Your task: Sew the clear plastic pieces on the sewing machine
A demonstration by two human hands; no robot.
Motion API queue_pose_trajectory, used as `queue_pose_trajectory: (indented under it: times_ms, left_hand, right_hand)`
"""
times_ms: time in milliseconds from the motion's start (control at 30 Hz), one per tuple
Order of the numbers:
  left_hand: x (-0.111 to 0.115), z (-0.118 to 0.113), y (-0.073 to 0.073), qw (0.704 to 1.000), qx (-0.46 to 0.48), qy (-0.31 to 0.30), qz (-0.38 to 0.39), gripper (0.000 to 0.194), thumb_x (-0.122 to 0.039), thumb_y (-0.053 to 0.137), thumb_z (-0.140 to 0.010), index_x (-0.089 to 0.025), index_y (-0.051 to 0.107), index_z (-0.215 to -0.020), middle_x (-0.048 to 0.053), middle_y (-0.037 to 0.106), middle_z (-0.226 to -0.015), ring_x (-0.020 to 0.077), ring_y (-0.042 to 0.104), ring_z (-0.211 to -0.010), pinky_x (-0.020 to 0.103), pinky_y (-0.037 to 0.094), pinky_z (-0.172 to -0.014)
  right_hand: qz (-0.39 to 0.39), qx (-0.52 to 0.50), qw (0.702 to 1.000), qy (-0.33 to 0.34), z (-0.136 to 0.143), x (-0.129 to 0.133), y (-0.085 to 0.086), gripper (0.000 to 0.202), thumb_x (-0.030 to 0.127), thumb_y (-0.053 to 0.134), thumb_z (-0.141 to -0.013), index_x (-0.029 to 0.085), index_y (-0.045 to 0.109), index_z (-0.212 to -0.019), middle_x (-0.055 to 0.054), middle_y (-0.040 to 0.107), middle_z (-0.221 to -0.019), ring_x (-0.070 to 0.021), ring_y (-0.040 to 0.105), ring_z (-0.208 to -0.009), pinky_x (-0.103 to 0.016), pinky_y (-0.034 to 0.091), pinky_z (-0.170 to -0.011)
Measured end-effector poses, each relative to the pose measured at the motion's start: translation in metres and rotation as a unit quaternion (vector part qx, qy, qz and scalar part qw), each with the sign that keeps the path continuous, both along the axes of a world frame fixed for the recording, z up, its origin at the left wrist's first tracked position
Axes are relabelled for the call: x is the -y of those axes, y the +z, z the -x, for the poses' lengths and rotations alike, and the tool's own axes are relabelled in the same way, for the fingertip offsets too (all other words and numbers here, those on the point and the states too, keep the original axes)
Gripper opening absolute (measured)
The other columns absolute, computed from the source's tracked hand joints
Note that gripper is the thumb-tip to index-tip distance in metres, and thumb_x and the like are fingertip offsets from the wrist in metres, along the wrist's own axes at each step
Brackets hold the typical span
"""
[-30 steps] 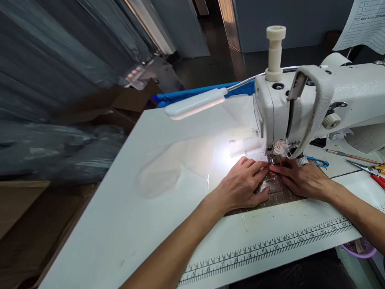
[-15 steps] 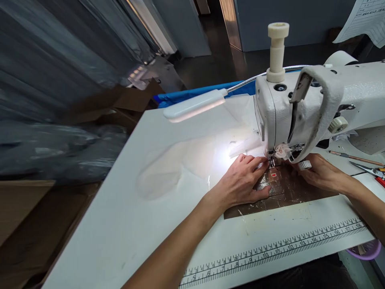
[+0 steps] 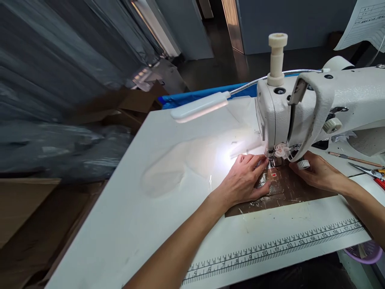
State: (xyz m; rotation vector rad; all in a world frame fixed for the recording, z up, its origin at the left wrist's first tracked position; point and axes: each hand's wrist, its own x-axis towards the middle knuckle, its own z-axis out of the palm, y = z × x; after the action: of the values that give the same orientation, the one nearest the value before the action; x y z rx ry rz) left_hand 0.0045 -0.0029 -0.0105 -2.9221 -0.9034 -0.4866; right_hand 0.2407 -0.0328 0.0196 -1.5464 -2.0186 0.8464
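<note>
A white sewing machine [image 3: 270,116] stands at the right, its presser foot [image 3: 272,161] low over a brown, shiny bed sheet [image 3: 282,188]. Just left of the foot, my left hand [image 3: 245,178] lies palm down, fingers stretched toward the needle and thumb spread apart on the brown sheet. My right hand [image 3: 315,170] is curled close on the foot's right side; its fingertips are partly hidden by the machine, and what they pinch cannot be made out. Sheer pale fabric [image 3: 192,158] spreads over the table left of my left hand. A pinkish ruffled bit [image 3: 282,150] hangs by the needle.
A lamp [image 3: 200,107] lights the sewing spot. A printed ruler [image 3: 270,253] runs along the front edge of the white table [image 3: 120,224]. Scissors [image 3: 365,169] and a thin pointed tool [image 3: 355,158] lie at the right. Cardboard boxes [image 3: 27,212] stand left; a purple basket [image 3: 365,253] sits below.
The view has shifted slightly. My right hand seems to have drawn a little away from the presser foot. My left hand stays nearly in place beside it.
</note>
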Motion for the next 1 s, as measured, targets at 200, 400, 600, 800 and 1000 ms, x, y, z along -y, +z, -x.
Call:
queue_pose_trajectory:
  times_ms: [200,400,600,800,1000]
  left_hand:
    - [0.003,-0.001,-0.007,0.991,0.102,0.079,-0.046,0.031,-0.028,0.045,-0.093,-0.012,0.048,-0.119,0.015,0.060,-0.109,0.0272,0.055,-0.101,0.044,0.043,-0.083]
    - [-0.049,0.004,0.012,0.993,0.038,0.112,0.020,0.027,-0.032,0.041,-0.095,-0.013,0.057,-0.105,0.015,0.062,-0.101,0.0292,0.058,-0.100,0.044,0.042,-0.088]
    - [-0.127,0.006,0.032,0.962,-0.013,0.198,0.190,0.050,-0.045,0.025,-0.099,-0.017,0.064,-0.086,0.008,0.067,-0.079,0.0239,0.064,-0.077,0.033,0.047,-0.072]
    - [-0.134,0.025,0.039,0.956,-0.003,0.230,0.180,0.051,-0.042,0.028,-0.098,-0.012,0.046,-0.135,0.019,0.053,-0.139,0.0331,0.048,-0.130,0.045,0.037,-0.106]
    - [-0.040,0.077,0.031,0.989,-0.075,0.069,0.103,0.062,-0.046,0.038,-0.096,-0.009,0.036,-0.145,0.022,0.039,-0.152,0.0344,0.043,-0.136,0.047,0.037,-0.109]
  right_hand:
    - [-0.016,0.016,1.000,-0.005,-0.001,-0.002,-0.006,0.024,0.035,0.046,-0.084,0.017,0.061,-0.087,-0.006,0.065,-0.082,-0.0193,0.060,-0.073,-0.029,0.047,-0.062]
    - [-0.068,0.013,0.998,-0.009,-0.001,-0.003,-0.019,0.022,0.034,0.046,-0.083,0.019,0.062,-0.078,-0.009,0.067,-0.093,-0.0218,0.064,-0.078,-0.031,0.052,-0.065]
    - [-0.133,0.011,0.991,-0.029,0.001,-0.007,-0.032,0.030,0.034,0.042,-0.087,0.023,0.056,-0.062,-0.006,0.066,-0.075,-0.0215,0.063,-0.069,-0.032,0.052,-0.062]
    - [-0.179,0.042,0.982,-0.041,0.001,-0.007,-0.044,0.032,0.035,0.043,-0.088,0.024,0.059,-0.062,-0.005,0.068,-0.073,-0.0224,0.066,-0.072,-0.031,0.053,-0.062]
    - [-0.206,0.111,0.971,-0.057,-0.003,0.003,-0.053,0.036,0.039,0.042,-0.094,0.019,0.072,-0.097,-0.011,0.074,-0.090,-0.0249,0.071,-0.080,-0.036,0.059,-0.068]
